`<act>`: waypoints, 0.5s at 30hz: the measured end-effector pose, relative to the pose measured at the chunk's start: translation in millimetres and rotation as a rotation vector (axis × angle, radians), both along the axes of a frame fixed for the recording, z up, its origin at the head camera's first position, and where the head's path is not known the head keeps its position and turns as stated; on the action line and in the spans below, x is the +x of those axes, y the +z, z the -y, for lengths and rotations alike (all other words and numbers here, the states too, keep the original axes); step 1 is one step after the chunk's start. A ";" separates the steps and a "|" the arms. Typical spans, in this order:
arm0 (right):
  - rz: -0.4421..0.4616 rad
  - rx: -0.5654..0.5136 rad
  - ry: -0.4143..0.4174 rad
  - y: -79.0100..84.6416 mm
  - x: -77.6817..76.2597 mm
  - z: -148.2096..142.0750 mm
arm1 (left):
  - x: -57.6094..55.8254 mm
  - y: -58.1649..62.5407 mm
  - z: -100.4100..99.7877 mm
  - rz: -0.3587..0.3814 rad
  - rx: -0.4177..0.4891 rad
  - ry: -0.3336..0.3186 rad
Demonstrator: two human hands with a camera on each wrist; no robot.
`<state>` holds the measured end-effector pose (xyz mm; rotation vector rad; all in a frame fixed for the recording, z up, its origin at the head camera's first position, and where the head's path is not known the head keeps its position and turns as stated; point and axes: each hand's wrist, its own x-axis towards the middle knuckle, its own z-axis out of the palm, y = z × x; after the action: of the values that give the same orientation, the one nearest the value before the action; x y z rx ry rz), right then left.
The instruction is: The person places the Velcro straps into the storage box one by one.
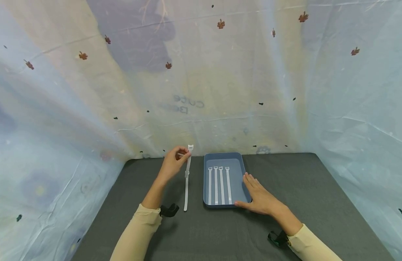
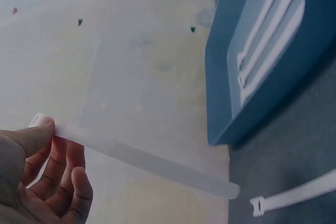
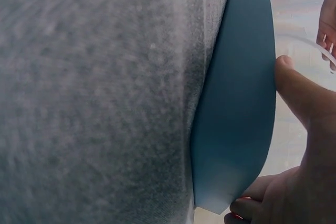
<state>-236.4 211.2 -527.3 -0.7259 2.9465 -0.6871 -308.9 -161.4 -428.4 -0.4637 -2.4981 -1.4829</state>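
My left hand point(image 1: 173, 161) pinches a white cable strap point(image 2: 147, 158) near its slotted head, between thumb and fingertips. The strap stretches out straight from the fingers, its rounded tail slanting down in the left wrist view. A second white strap point(image 1: 186, 194) lies on the table below it. To the right stands a shallow blue tray point(image 1: 237, 177), with several white straps point(image 1: 221, 185) laid lengthwise side by side inside. My right hand point(image 1: 261, 198) rests at the tray's near right corner, fingers extended along the right side. Its thumb point(image 3: 294, 77) touches the rim.
A dark grey cloth point(image 1: 292, 185) covers the table. Behind and on both sides hangs a pale printed curtain point(image 1: 201, 79), reaching down to the table's far edge. Black bands point(image 1: 169, 210) sit at both wrists.
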 end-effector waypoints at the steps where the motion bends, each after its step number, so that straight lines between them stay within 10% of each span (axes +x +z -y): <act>1: 0.000 0.000 0.000 -0.1 -0.1 -0.1 | -0.7 0.4 -3.4 -0.008 0.001 -0.011; 15: 0.005 -0.008 -0.002 -1.5 -0.6 0.0 | -3.7 -0.7 -53.8 -0.003 0.039 -0.106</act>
<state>-237.0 211.3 -528.8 -0.7208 2.9417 -0.7010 -312.5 -107.6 -429.0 -0.5988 -2.4726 -1.5652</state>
